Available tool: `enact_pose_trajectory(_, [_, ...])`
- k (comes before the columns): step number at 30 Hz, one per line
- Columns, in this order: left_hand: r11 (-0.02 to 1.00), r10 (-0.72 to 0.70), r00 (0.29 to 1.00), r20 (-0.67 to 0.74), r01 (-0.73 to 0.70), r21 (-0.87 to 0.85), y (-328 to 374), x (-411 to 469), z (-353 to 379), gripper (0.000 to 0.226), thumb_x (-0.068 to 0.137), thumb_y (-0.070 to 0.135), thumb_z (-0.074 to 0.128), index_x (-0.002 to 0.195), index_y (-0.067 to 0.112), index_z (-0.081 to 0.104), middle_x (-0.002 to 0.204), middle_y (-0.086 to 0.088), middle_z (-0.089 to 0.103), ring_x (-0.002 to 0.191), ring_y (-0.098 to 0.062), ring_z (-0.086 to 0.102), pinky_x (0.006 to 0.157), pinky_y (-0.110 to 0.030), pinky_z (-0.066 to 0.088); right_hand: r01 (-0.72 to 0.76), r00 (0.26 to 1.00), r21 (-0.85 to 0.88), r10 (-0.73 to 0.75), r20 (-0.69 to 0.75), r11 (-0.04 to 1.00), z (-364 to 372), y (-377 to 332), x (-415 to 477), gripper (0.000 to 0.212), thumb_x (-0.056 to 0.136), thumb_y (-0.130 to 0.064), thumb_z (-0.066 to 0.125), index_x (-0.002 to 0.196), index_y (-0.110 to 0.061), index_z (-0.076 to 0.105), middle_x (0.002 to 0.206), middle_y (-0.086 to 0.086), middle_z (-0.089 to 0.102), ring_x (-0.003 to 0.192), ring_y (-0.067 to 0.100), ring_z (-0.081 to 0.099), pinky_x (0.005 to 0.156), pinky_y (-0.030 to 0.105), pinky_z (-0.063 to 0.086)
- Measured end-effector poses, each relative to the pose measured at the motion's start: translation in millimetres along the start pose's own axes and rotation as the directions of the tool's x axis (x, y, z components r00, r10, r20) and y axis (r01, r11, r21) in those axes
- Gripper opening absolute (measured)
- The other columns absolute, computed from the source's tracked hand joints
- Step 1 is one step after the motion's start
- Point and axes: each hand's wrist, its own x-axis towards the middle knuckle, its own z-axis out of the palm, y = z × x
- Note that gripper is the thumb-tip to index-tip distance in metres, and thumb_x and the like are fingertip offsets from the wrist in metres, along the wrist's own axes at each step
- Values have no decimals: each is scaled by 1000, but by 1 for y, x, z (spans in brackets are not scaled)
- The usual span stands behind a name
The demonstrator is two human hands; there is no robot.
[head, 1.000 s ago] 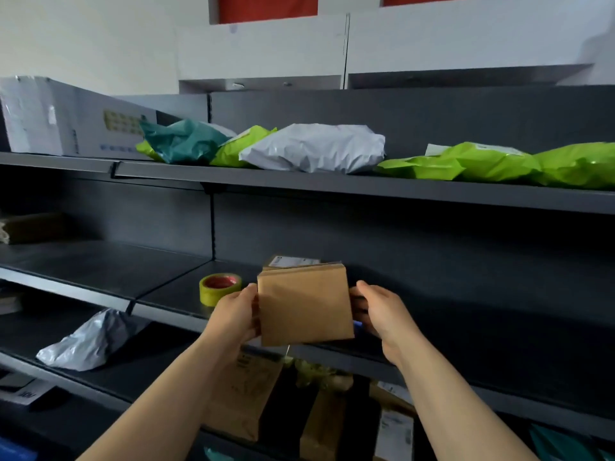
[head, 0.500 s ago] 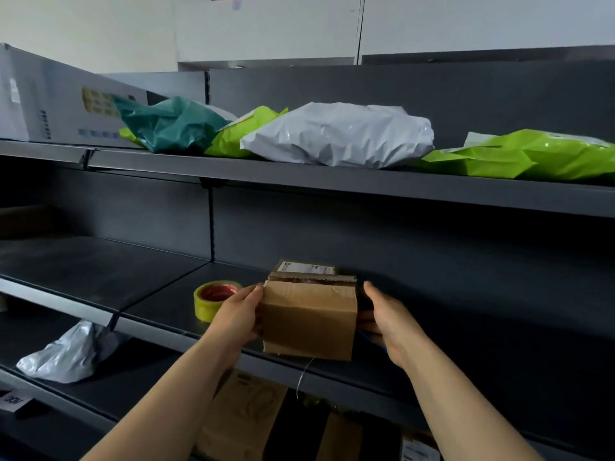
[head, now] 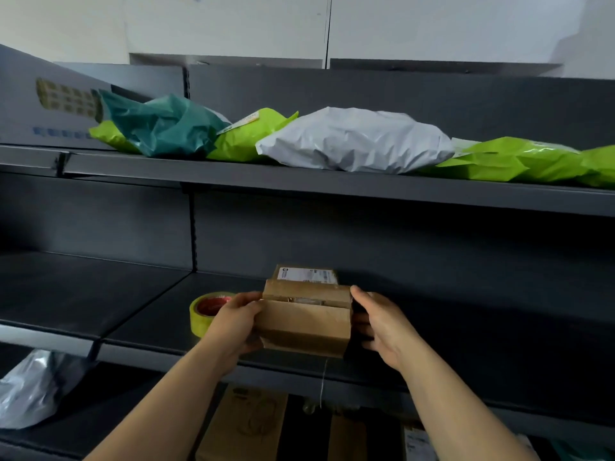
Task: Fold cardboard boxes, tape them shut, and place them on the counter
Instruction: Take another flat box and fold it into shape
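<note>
Small cardboard box (head: pixel 304 322): lower centre of frame, now lowered from chest height to the front edge of the dark middle shelf (head: pixel 149 294); placement judged nearly done. Left hand (head: pixel 238 322) and right hand (head: pixel 379 326) clasp its sides. Top flaps show a gap. Labelled box (head: pixel 306 274) directly behind; yellow tape roll (head: pixel 208 311) just left. Open shelf to the right.

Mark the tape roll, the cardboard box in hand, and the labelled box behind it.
tape roll (head: pixel 201 319), head view, yellow outer band.
cardboard box (head: pixel 304 324), head view, front face.
labelled box (head: pixel 306 275), head view, white label on top.
</note>
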Motion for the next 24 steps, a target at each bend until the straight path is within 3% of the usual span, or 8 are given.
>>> enact_pose_trajectory(6, [935, 135, 991, 19, -133, 328, 4, 6, -3, 35, 96, 42, 53, 126, 26, 50, 96, 4, 49, 93, -21, 52, 83, -39, 51, 62, 993, -132, -75, -96, 989, 9, -3, -5, 20, 87, -44, 66, 104, -33, 62, 112, -1, 66, 104, 22, 61, 97, 47, 50])
enact_pose_trajectory(8, [907, 169, 983, 70, -183, 381, 3, 10, -6, 47, 95, 45, 52, 137, 25, 46, 97, 7, 48, 89, -15, 51, 71, -29, 48, 64, 990, -169, -84, -114, 984, 9, -5, -5, 26, 88, -44, 65, 110, -32, 62, 112, -1, 65, 104, 22, 62, 95, 46, 51])
enact_pose_trajectory(10, [903, 165, 981, 106, -193, 385, 2, 13, -9, 55, 94, 48, 53, 142, 23, 44, 104, 4, 50, 90, -14, 52, 70, -27, 48, 45, 992, -180, -64, -104, 983, 7, -9, -5, 29, 89, -40, 65, 115, -29, 62, 113, 0, 65, 104, 23, 62, 96, 47, 51])
enact_pose_trajectory(13, [926, 123, 985, 117, -157, 343, 1, 19, -8, 59, 92, 50, 55, 143, 24, 44, 118, -3, 52, 107, -24, 54, 94, -42, 50, 4, 997, -165, -17, -77, 986, 7, -11, -6, 27, 90, -34, 65, 117, -27, 62, 117, 2, 65, 105, 26, 62, 99, 49, 48])
enact_pose_trajectory(15, [941, 83, 988, 128, -120, 317, 2, 22, -7, 61, 93, 50, 54, 147, 28, 37, 131, -7, 49, 115, -29, 52, 100, -48, 47, 35, 995, -180, -51, -85, 983, 9, -14, -7, 29, 94, -30, 62, 122, -30, 60, 119, 1, 63, 103, 22, 61, 96, 43, 48])
enact_pose_trajectory(18, [962, 21, 989, 148, -61, 268, 4, 25, -6, 61, 93, 49, 54, 148, 34, 34, 140, -9, 45, 114, -30, 50, 99, -51, 48, 146, 984, -224, -164, -64, 964, 16, -21, -9, 35, 100, -23, 52, 133, -31, 55, 129, 0, 59, 101, 12, 58, 89, 28, 46])
enact_pose_trajectory(21, [968, 5, 991, 134, -39, 249, 6, 31, -2, 57, 94, 47, 52, 147, 31, 37, 136, -9, 48, 116, -32, 51, 92, -49, 51, 176, 983, -358, -186, 7, 917, 25, -19, -8, 36, 102, -31, 44, 137, -36, 51, 145, -5, 48, 128, 14, 48, 108, 30, 38])
enact_pose_trajectory(24, [974, 3, 993, 115, -29, 223, 8, 34, 5, 54, 97, 46, 49, 145, 24, 39, 119, -7, 51, 104, -29, 52, 79, -44, 51, 172, 984, -405, -173, 33, 898, 30, -12, -5, 41, 103, -35, 38, 144, -40, 40, 153, -6, 37, 138, 15, 37, 111, 28, 29])
